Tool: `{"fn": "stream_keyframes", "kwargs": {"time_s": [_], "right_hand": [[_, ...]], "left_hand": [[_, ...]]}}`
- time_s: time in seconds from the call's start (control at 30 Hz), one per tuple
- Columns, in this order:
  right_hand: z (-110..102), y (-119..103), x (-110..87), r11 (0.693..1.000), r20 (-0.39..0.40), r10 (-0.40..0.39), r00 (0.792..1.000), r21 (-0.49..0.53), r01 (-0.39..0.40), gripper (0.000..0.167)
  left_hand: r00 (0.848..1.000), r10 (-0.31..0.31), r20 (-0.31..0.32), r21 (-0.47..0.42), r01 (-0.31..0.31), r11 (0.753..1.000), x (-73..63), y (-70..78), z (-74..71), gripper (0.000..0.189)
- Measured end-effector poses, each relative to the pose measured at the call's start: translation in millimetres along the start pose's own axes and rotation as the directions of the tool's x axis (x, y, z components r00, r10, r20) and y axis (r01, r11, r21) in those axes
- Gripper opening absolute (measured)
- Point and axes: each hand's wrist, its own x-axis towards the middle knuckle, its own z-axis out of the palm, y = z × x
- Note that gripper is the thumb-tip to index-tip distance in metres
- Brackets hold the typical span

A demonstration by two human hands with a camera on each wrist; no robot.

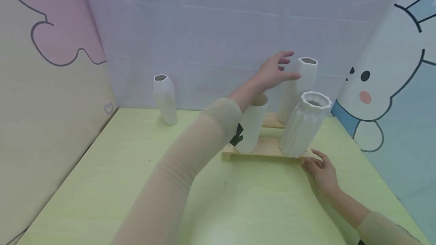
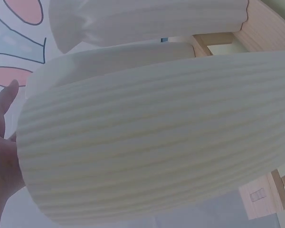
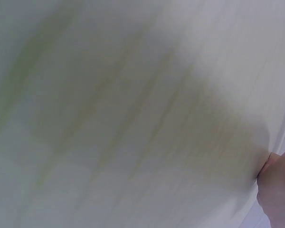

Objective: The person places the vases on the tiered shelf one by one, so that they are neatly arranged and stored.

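Note:
My left hand (image 1: 275, 72) reaches over the stand beside the top of a tall white angular vase (image 1: 307, 74). Its fingers are stretched out and its thumb lies at the vase's near side; whether it touches is unclear. That vase stands on the back tier of a low wooden stand (image 1: 267, 147). On the front tier are a white ribbed vase (image 1: 253, 126), partly behind my left wrist, and a white pleated vase (image 1: 301, 128) with a scalloped rim. Down at the stand's front right corner, my right hand (image 1: 323, 173) holds the edge with bent fingers.
Apart from the stand, another white angular vase (image 1: 165, 101) is upright at the table's back left. The pale green table (image 1: 136, 184) meets a plain cloth backdrop (image 1: 204, 41) behind, with cartoon-printed sheets (image 1: 385, 86) at both sides.

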Motion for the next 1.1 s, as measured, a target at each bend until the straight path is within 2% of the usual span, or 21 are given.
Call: {"fn": "stream_keyframes", "kwargs": {"time_s": [0.47,0.73,0.9,1.1], "right_hand": [[3,0,1.3,1.000,-0.020,0.019,1.000,-0.001,-0.019,0.040],[-2,1,2.0,0.999,0.006,0.014,1.000,0.039,-0.014,0.038],[-2,1,1.6,0.998,0.018,0.013,1.000,0.064,-0.014,0.038],[-2,3,2.2,0.997,0.018,-0.003,1.000,0.081,0.001,0.036]], "left_hand": [[0.991,0.116,0.069,-0.102,-0.109,0.989,-28.9,-4.4,-29.4,0.067],[0.985,0.137,0.104,-0.143,-0.122,0.982,-46.6,-4.6,-39.6,0.065],[0.986,0.138,0.098,-0.154,-0.122,0.981,-64.8,-4.8,-50.7,0.061],[0.986,0.153,0.061,-0.152,-0.142,0.978,-82.6,-10.4,-67.9,0.060]]}}
